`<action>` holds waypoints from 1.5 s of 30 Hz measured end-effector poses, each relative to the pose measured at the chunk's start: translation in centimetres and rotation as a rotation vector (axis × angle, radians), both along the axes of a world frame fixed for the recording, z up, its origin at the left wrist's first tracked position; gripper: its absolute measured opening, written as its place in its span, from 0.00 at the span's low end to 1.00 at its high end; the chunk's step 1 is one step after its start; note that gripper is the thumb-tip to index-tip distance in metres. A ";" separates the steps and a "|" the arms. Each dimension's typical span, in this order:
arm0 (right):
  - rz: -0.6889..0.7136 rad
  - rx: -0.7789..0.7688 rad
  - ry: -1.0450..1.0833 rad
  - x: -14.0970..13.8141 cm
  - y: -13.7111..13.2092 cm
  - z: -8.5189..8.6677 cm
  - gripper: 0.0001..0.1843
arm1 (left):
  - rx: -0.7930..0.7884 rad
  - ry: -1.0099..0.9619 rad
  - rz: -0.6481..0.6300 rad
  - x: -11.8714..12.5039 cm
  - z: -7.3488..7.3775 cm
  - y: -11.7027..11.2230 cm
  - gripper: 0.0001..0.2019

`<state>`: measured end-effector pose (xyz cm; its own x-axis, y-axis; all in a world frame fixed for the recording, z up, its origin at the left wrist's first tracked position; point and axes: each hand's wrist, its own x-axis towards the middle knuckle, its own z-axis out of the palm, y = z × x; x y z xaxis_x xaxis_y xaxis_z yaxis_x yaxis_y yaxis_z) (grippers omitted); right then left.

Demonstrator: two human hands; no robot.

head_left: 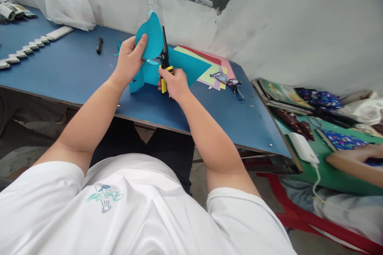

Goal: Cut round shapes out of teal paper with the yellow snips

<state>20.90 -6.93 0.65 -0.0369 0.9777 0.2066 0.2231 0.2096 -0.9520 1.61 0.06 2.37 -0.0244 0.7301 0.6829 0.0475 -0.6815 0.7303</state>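
Between the thumb and fingers of my left hand (131, 57) is a teal paper piece (153, 34) with a curved edge, raised above the table. My right hand (176, 81) is closed around the yellow handles of a pair of scissors (164, 57). Their black blades point up and away, beside the right edge of the paper piece; whether they touch it I cannot tell. A larger teal sheet (191, 63) lies on the table under and behind my right hand. Narrow teal offcuts (137, 84) lie below my left hand.
Coloured paper sheets (214, 72) and a patterned cord (225, 79) lie on the blue table (239, 115). A black marker (99, 45), a plastic bag (70, 6) and a clear bottle (153, 2) are farther back. At right, another person's arm (353, 161) rests on a green table.
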 end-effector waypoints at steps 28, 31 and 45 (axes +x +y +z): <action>0.036 -0.024 0.018 0.1 0.2 0.1 0.22 | 0.002 0.069 0.026 -0.1 0.2 -1.0 0.36; 0.030 0.003 0.000 0.2 0.4 0.1 0.20 | -0.025 0.077 0.040 0.1 0.2 -1.0 0.36; 0.028 0.101 -0.031 0.5 0.8 -0.7 0.23 | 0.053 0.135 0.108 0.7 1.3 -3.1 0.45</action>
<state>21.39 -6.10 -0.09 -0.0718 0.9505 0.3022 0.2449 0.3105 -0.9185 2.34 -3.02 3.67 -0.0057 0.6914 0.7224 0.2175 -0.7043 0.6758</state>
